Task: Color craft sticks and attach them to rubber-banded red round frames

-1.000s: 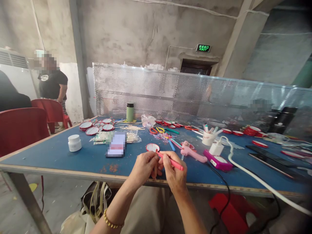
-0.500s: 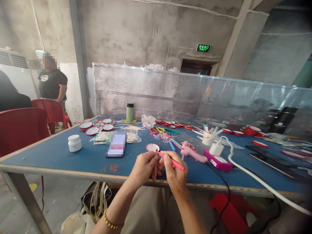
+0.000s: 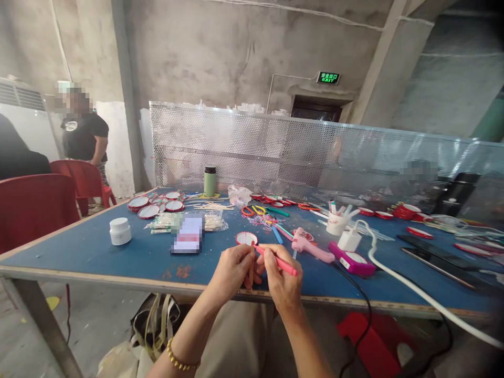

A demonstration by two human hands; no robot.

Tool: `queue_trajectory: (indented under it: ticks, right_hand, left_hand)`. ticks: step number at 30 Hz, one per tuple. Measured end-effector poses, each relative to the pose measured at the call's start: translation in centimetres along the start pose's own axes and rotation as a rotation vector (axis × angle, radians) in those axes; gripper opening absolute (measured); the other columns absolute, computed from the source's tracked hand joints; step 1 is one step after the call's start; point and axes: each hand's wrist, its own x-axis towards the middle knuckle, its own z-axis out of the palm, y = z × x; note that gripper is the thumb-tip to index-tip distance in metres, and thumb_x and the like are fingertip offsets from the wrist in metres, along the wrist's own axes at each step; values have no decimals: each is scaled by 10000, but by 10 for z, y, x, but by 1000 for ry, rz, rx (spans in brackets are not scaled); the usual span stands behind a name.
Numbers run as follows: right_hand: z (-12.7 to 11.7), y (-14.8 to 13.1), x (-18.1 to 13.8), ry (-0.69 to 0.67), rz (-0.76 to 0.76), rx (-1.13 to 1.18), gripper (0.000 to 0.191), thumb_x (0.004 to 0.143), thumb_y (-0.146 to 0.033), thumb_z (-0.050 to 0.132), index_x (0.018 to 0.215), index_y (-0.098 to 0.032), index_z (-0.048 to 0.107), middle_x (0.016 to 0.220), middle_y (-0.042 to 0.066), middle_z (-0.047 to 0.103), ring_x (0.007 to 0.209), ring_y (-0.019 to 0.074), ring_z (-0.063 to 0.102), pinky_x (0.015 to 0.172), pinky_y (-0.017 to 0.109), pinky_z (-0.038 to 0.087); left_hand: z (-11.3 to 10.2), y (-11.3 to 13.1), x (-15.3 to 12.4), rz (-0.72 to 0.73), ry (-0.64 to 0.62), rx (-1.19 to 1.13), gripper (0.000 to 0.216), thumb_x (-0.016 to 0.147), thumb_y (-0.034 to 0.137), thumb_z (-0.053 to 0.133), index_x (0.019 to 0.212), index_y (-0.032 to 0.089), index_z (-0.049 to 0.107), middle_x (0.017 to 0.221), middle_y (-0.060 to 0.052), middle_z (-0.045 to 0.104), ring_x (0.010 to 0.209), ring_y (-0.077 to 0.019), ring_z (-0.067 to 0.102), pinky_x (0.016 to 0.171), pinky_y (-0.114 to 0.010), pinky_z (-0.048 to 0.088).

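Observation:
My left hand point(image 3: 232, 270) is closed around a thin wooden stick point(image 3: 251, 270) held upright at the near edge of the blue table point(image 3: 98, 252). My right hand point(image 3: 281, 281) grips a pink pen point(image 3: 277, 261) like a writing tool, its tip touching the top of the stick. Both hands meet just in front of a small round red-rimmed mirror point(image 3: 246, 238) lying on the table.
A pink glue gun point(image 3: 311, 245), a magenta power strip point(image 3: 352, 261) with a white charger and cable, a white jar point(image 3: 120, 231), a green bottle point(image 3: 210, 181), more red mirrors point(image 3: 151, 205) and stick bundles lie about. Red chairs point(image 3: 37, 202) and a standing person point(image 3: 82, 131) are left.

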Motion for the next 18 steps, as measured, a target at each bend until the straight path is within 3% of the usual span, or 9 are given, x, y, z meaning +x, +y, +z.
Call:
queue_trajectory:
  ticks: [18]
  right_hand:
    - [0, -1, 0, -11, 25, -1, 262, 990, -319, 474, 818, -193, 625, 624, -16, 643, 511, 128, 610, 540, 235, 489]
  left_hand:
    - [-1, 2, -1, 0, -9, -2, 342, 939, 423, 486, 675, 207, 520, 479, 24, 584, 492, -146, 642, 475, -195, 476]
